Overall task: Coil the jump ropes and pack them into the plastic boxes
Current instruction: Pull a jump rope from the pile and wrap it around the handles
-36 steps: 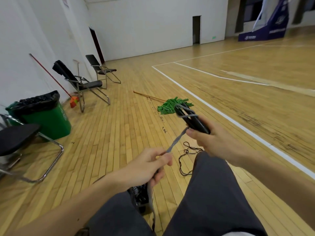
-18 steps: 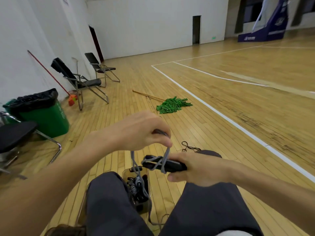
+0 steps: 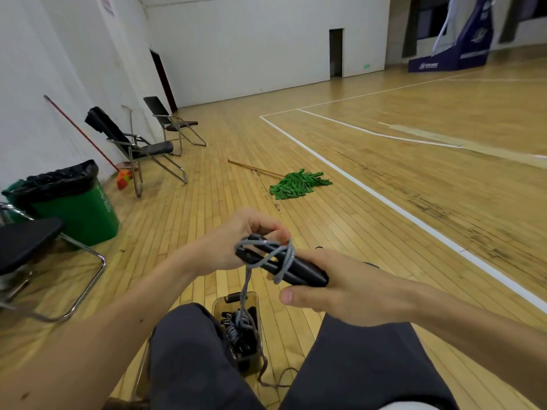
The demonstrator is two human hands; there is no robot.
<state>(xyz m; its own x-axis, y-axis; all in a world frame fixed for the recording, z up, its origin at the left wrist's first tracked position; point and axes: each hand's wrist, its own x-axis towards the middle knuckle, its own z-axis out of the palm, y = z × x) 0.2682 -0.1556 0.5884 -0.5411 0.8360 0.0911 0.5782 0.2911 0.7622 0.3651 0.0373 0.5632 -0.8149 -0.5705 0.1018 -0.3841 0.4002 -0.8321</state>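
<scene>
My right hand grips the black handles of a jump rope, held level above my knees. Its grey rope is looped a few turns around them. My left hand pinches the rope at the handles' far end. From there the rope hangs down into a clear plastic box on the floor between my legs. Inside the box lie other coiled ropes with black handles. A loose rope end trails on the floor by my right leg.
A green mop with a wooden stick lies on the wooden floor ahead. A green bin with a black bag and folding chairs stand along the left wall. Another chair is close on my left.
My left hand has carried the rope over the handles, adding turns. The handles have come down from raised and upright to level above my knees. The view has tilted down a little.
</scene>
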